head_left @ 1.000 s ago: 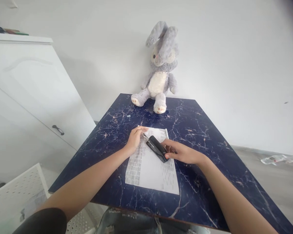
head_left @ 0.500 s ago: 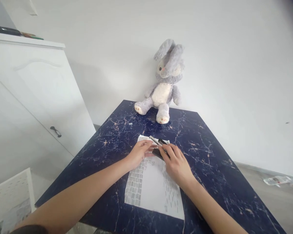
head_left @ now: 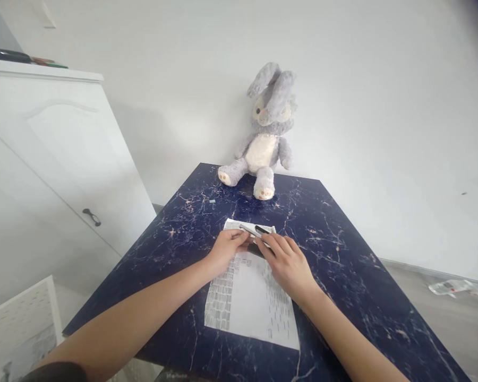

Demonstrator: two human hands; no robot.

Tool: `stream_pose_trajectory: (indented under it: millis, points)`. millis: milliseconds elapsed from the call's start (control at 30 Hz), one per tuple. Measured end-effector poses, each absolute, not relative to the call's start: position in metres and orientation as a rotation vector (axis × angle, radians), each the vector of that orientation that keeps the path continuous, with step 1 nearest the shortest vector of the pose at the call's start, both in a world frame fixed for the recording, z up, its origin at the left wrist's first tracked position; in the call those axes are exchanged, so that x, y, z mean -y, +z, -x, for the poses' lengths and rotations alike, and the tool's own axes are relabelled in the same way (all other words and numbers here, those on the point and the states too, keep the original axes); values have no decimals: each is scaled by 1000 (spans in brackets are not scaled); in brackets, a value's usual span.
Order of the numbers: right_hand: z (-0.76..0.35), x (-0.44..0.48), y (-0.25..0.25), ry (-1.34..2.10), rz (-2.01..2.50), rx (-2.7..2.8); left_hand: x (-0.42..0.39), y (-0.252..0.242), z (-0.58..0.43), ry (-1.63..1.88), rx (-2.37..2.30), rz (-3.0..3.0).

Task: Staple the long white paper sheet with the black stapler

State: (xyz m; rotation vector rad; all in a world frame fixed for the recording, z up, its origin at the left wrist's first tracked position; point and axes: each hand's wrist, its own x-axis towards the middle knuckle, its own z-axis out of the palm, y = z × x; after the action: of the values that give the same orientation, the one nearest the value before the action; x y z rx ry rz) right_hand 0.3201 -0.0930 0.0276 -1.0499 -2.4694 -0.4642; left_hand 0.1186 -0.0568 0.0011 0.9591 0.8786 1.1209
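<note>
A black stapler (head_left: pixel 260 249) with a silver strip (head_left: pixel 249 230) is held between my hands, its parts spread apart. My right hand (head_left: pixel 289 264) is closed around its right end, fingers bent over the black body. My left hand (head_left: pixel 224 251) pinches at the left end by the silver strip, with some fingertips hidden behind the stapler. Whether a small piece sits in that pinch cannot be made out. Beneath both hands lies a sheet of paper (head_left: pixel 258 305) with grey brick-like drawing on the left and short dark strokes on the right.
The dark blue marbled table (head_left: pixel 171 265) carries a grey plush rabbit (head_left: pixel 262 151) leaning at the wall. A tiny pale blue piece (head_left: pixel 212 201) lies left of it. A white cabinet (head_left: pixel 63 154) stands left; a clear plastic item (head_left: pixel 454 287) is on the floor right.
My left fingers have closed in nearer to the stapler, and its silver strip sits at a flatter angle. My right hand keeps its hold. The whole view has shifted slightly.
</note>
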Motion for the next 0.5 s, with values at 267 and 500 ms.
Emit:
stream_pose_trajectory:
  millis: [267, 500]
  points:
    - [-318, 93, 36, 711, 1280, 2079, 61, 21, -104, 1592, -1209, -1650]
    - [-316, 95, 28, 595, 1088, 2154, 75, 20, -106, 1504, -1024, -2344]
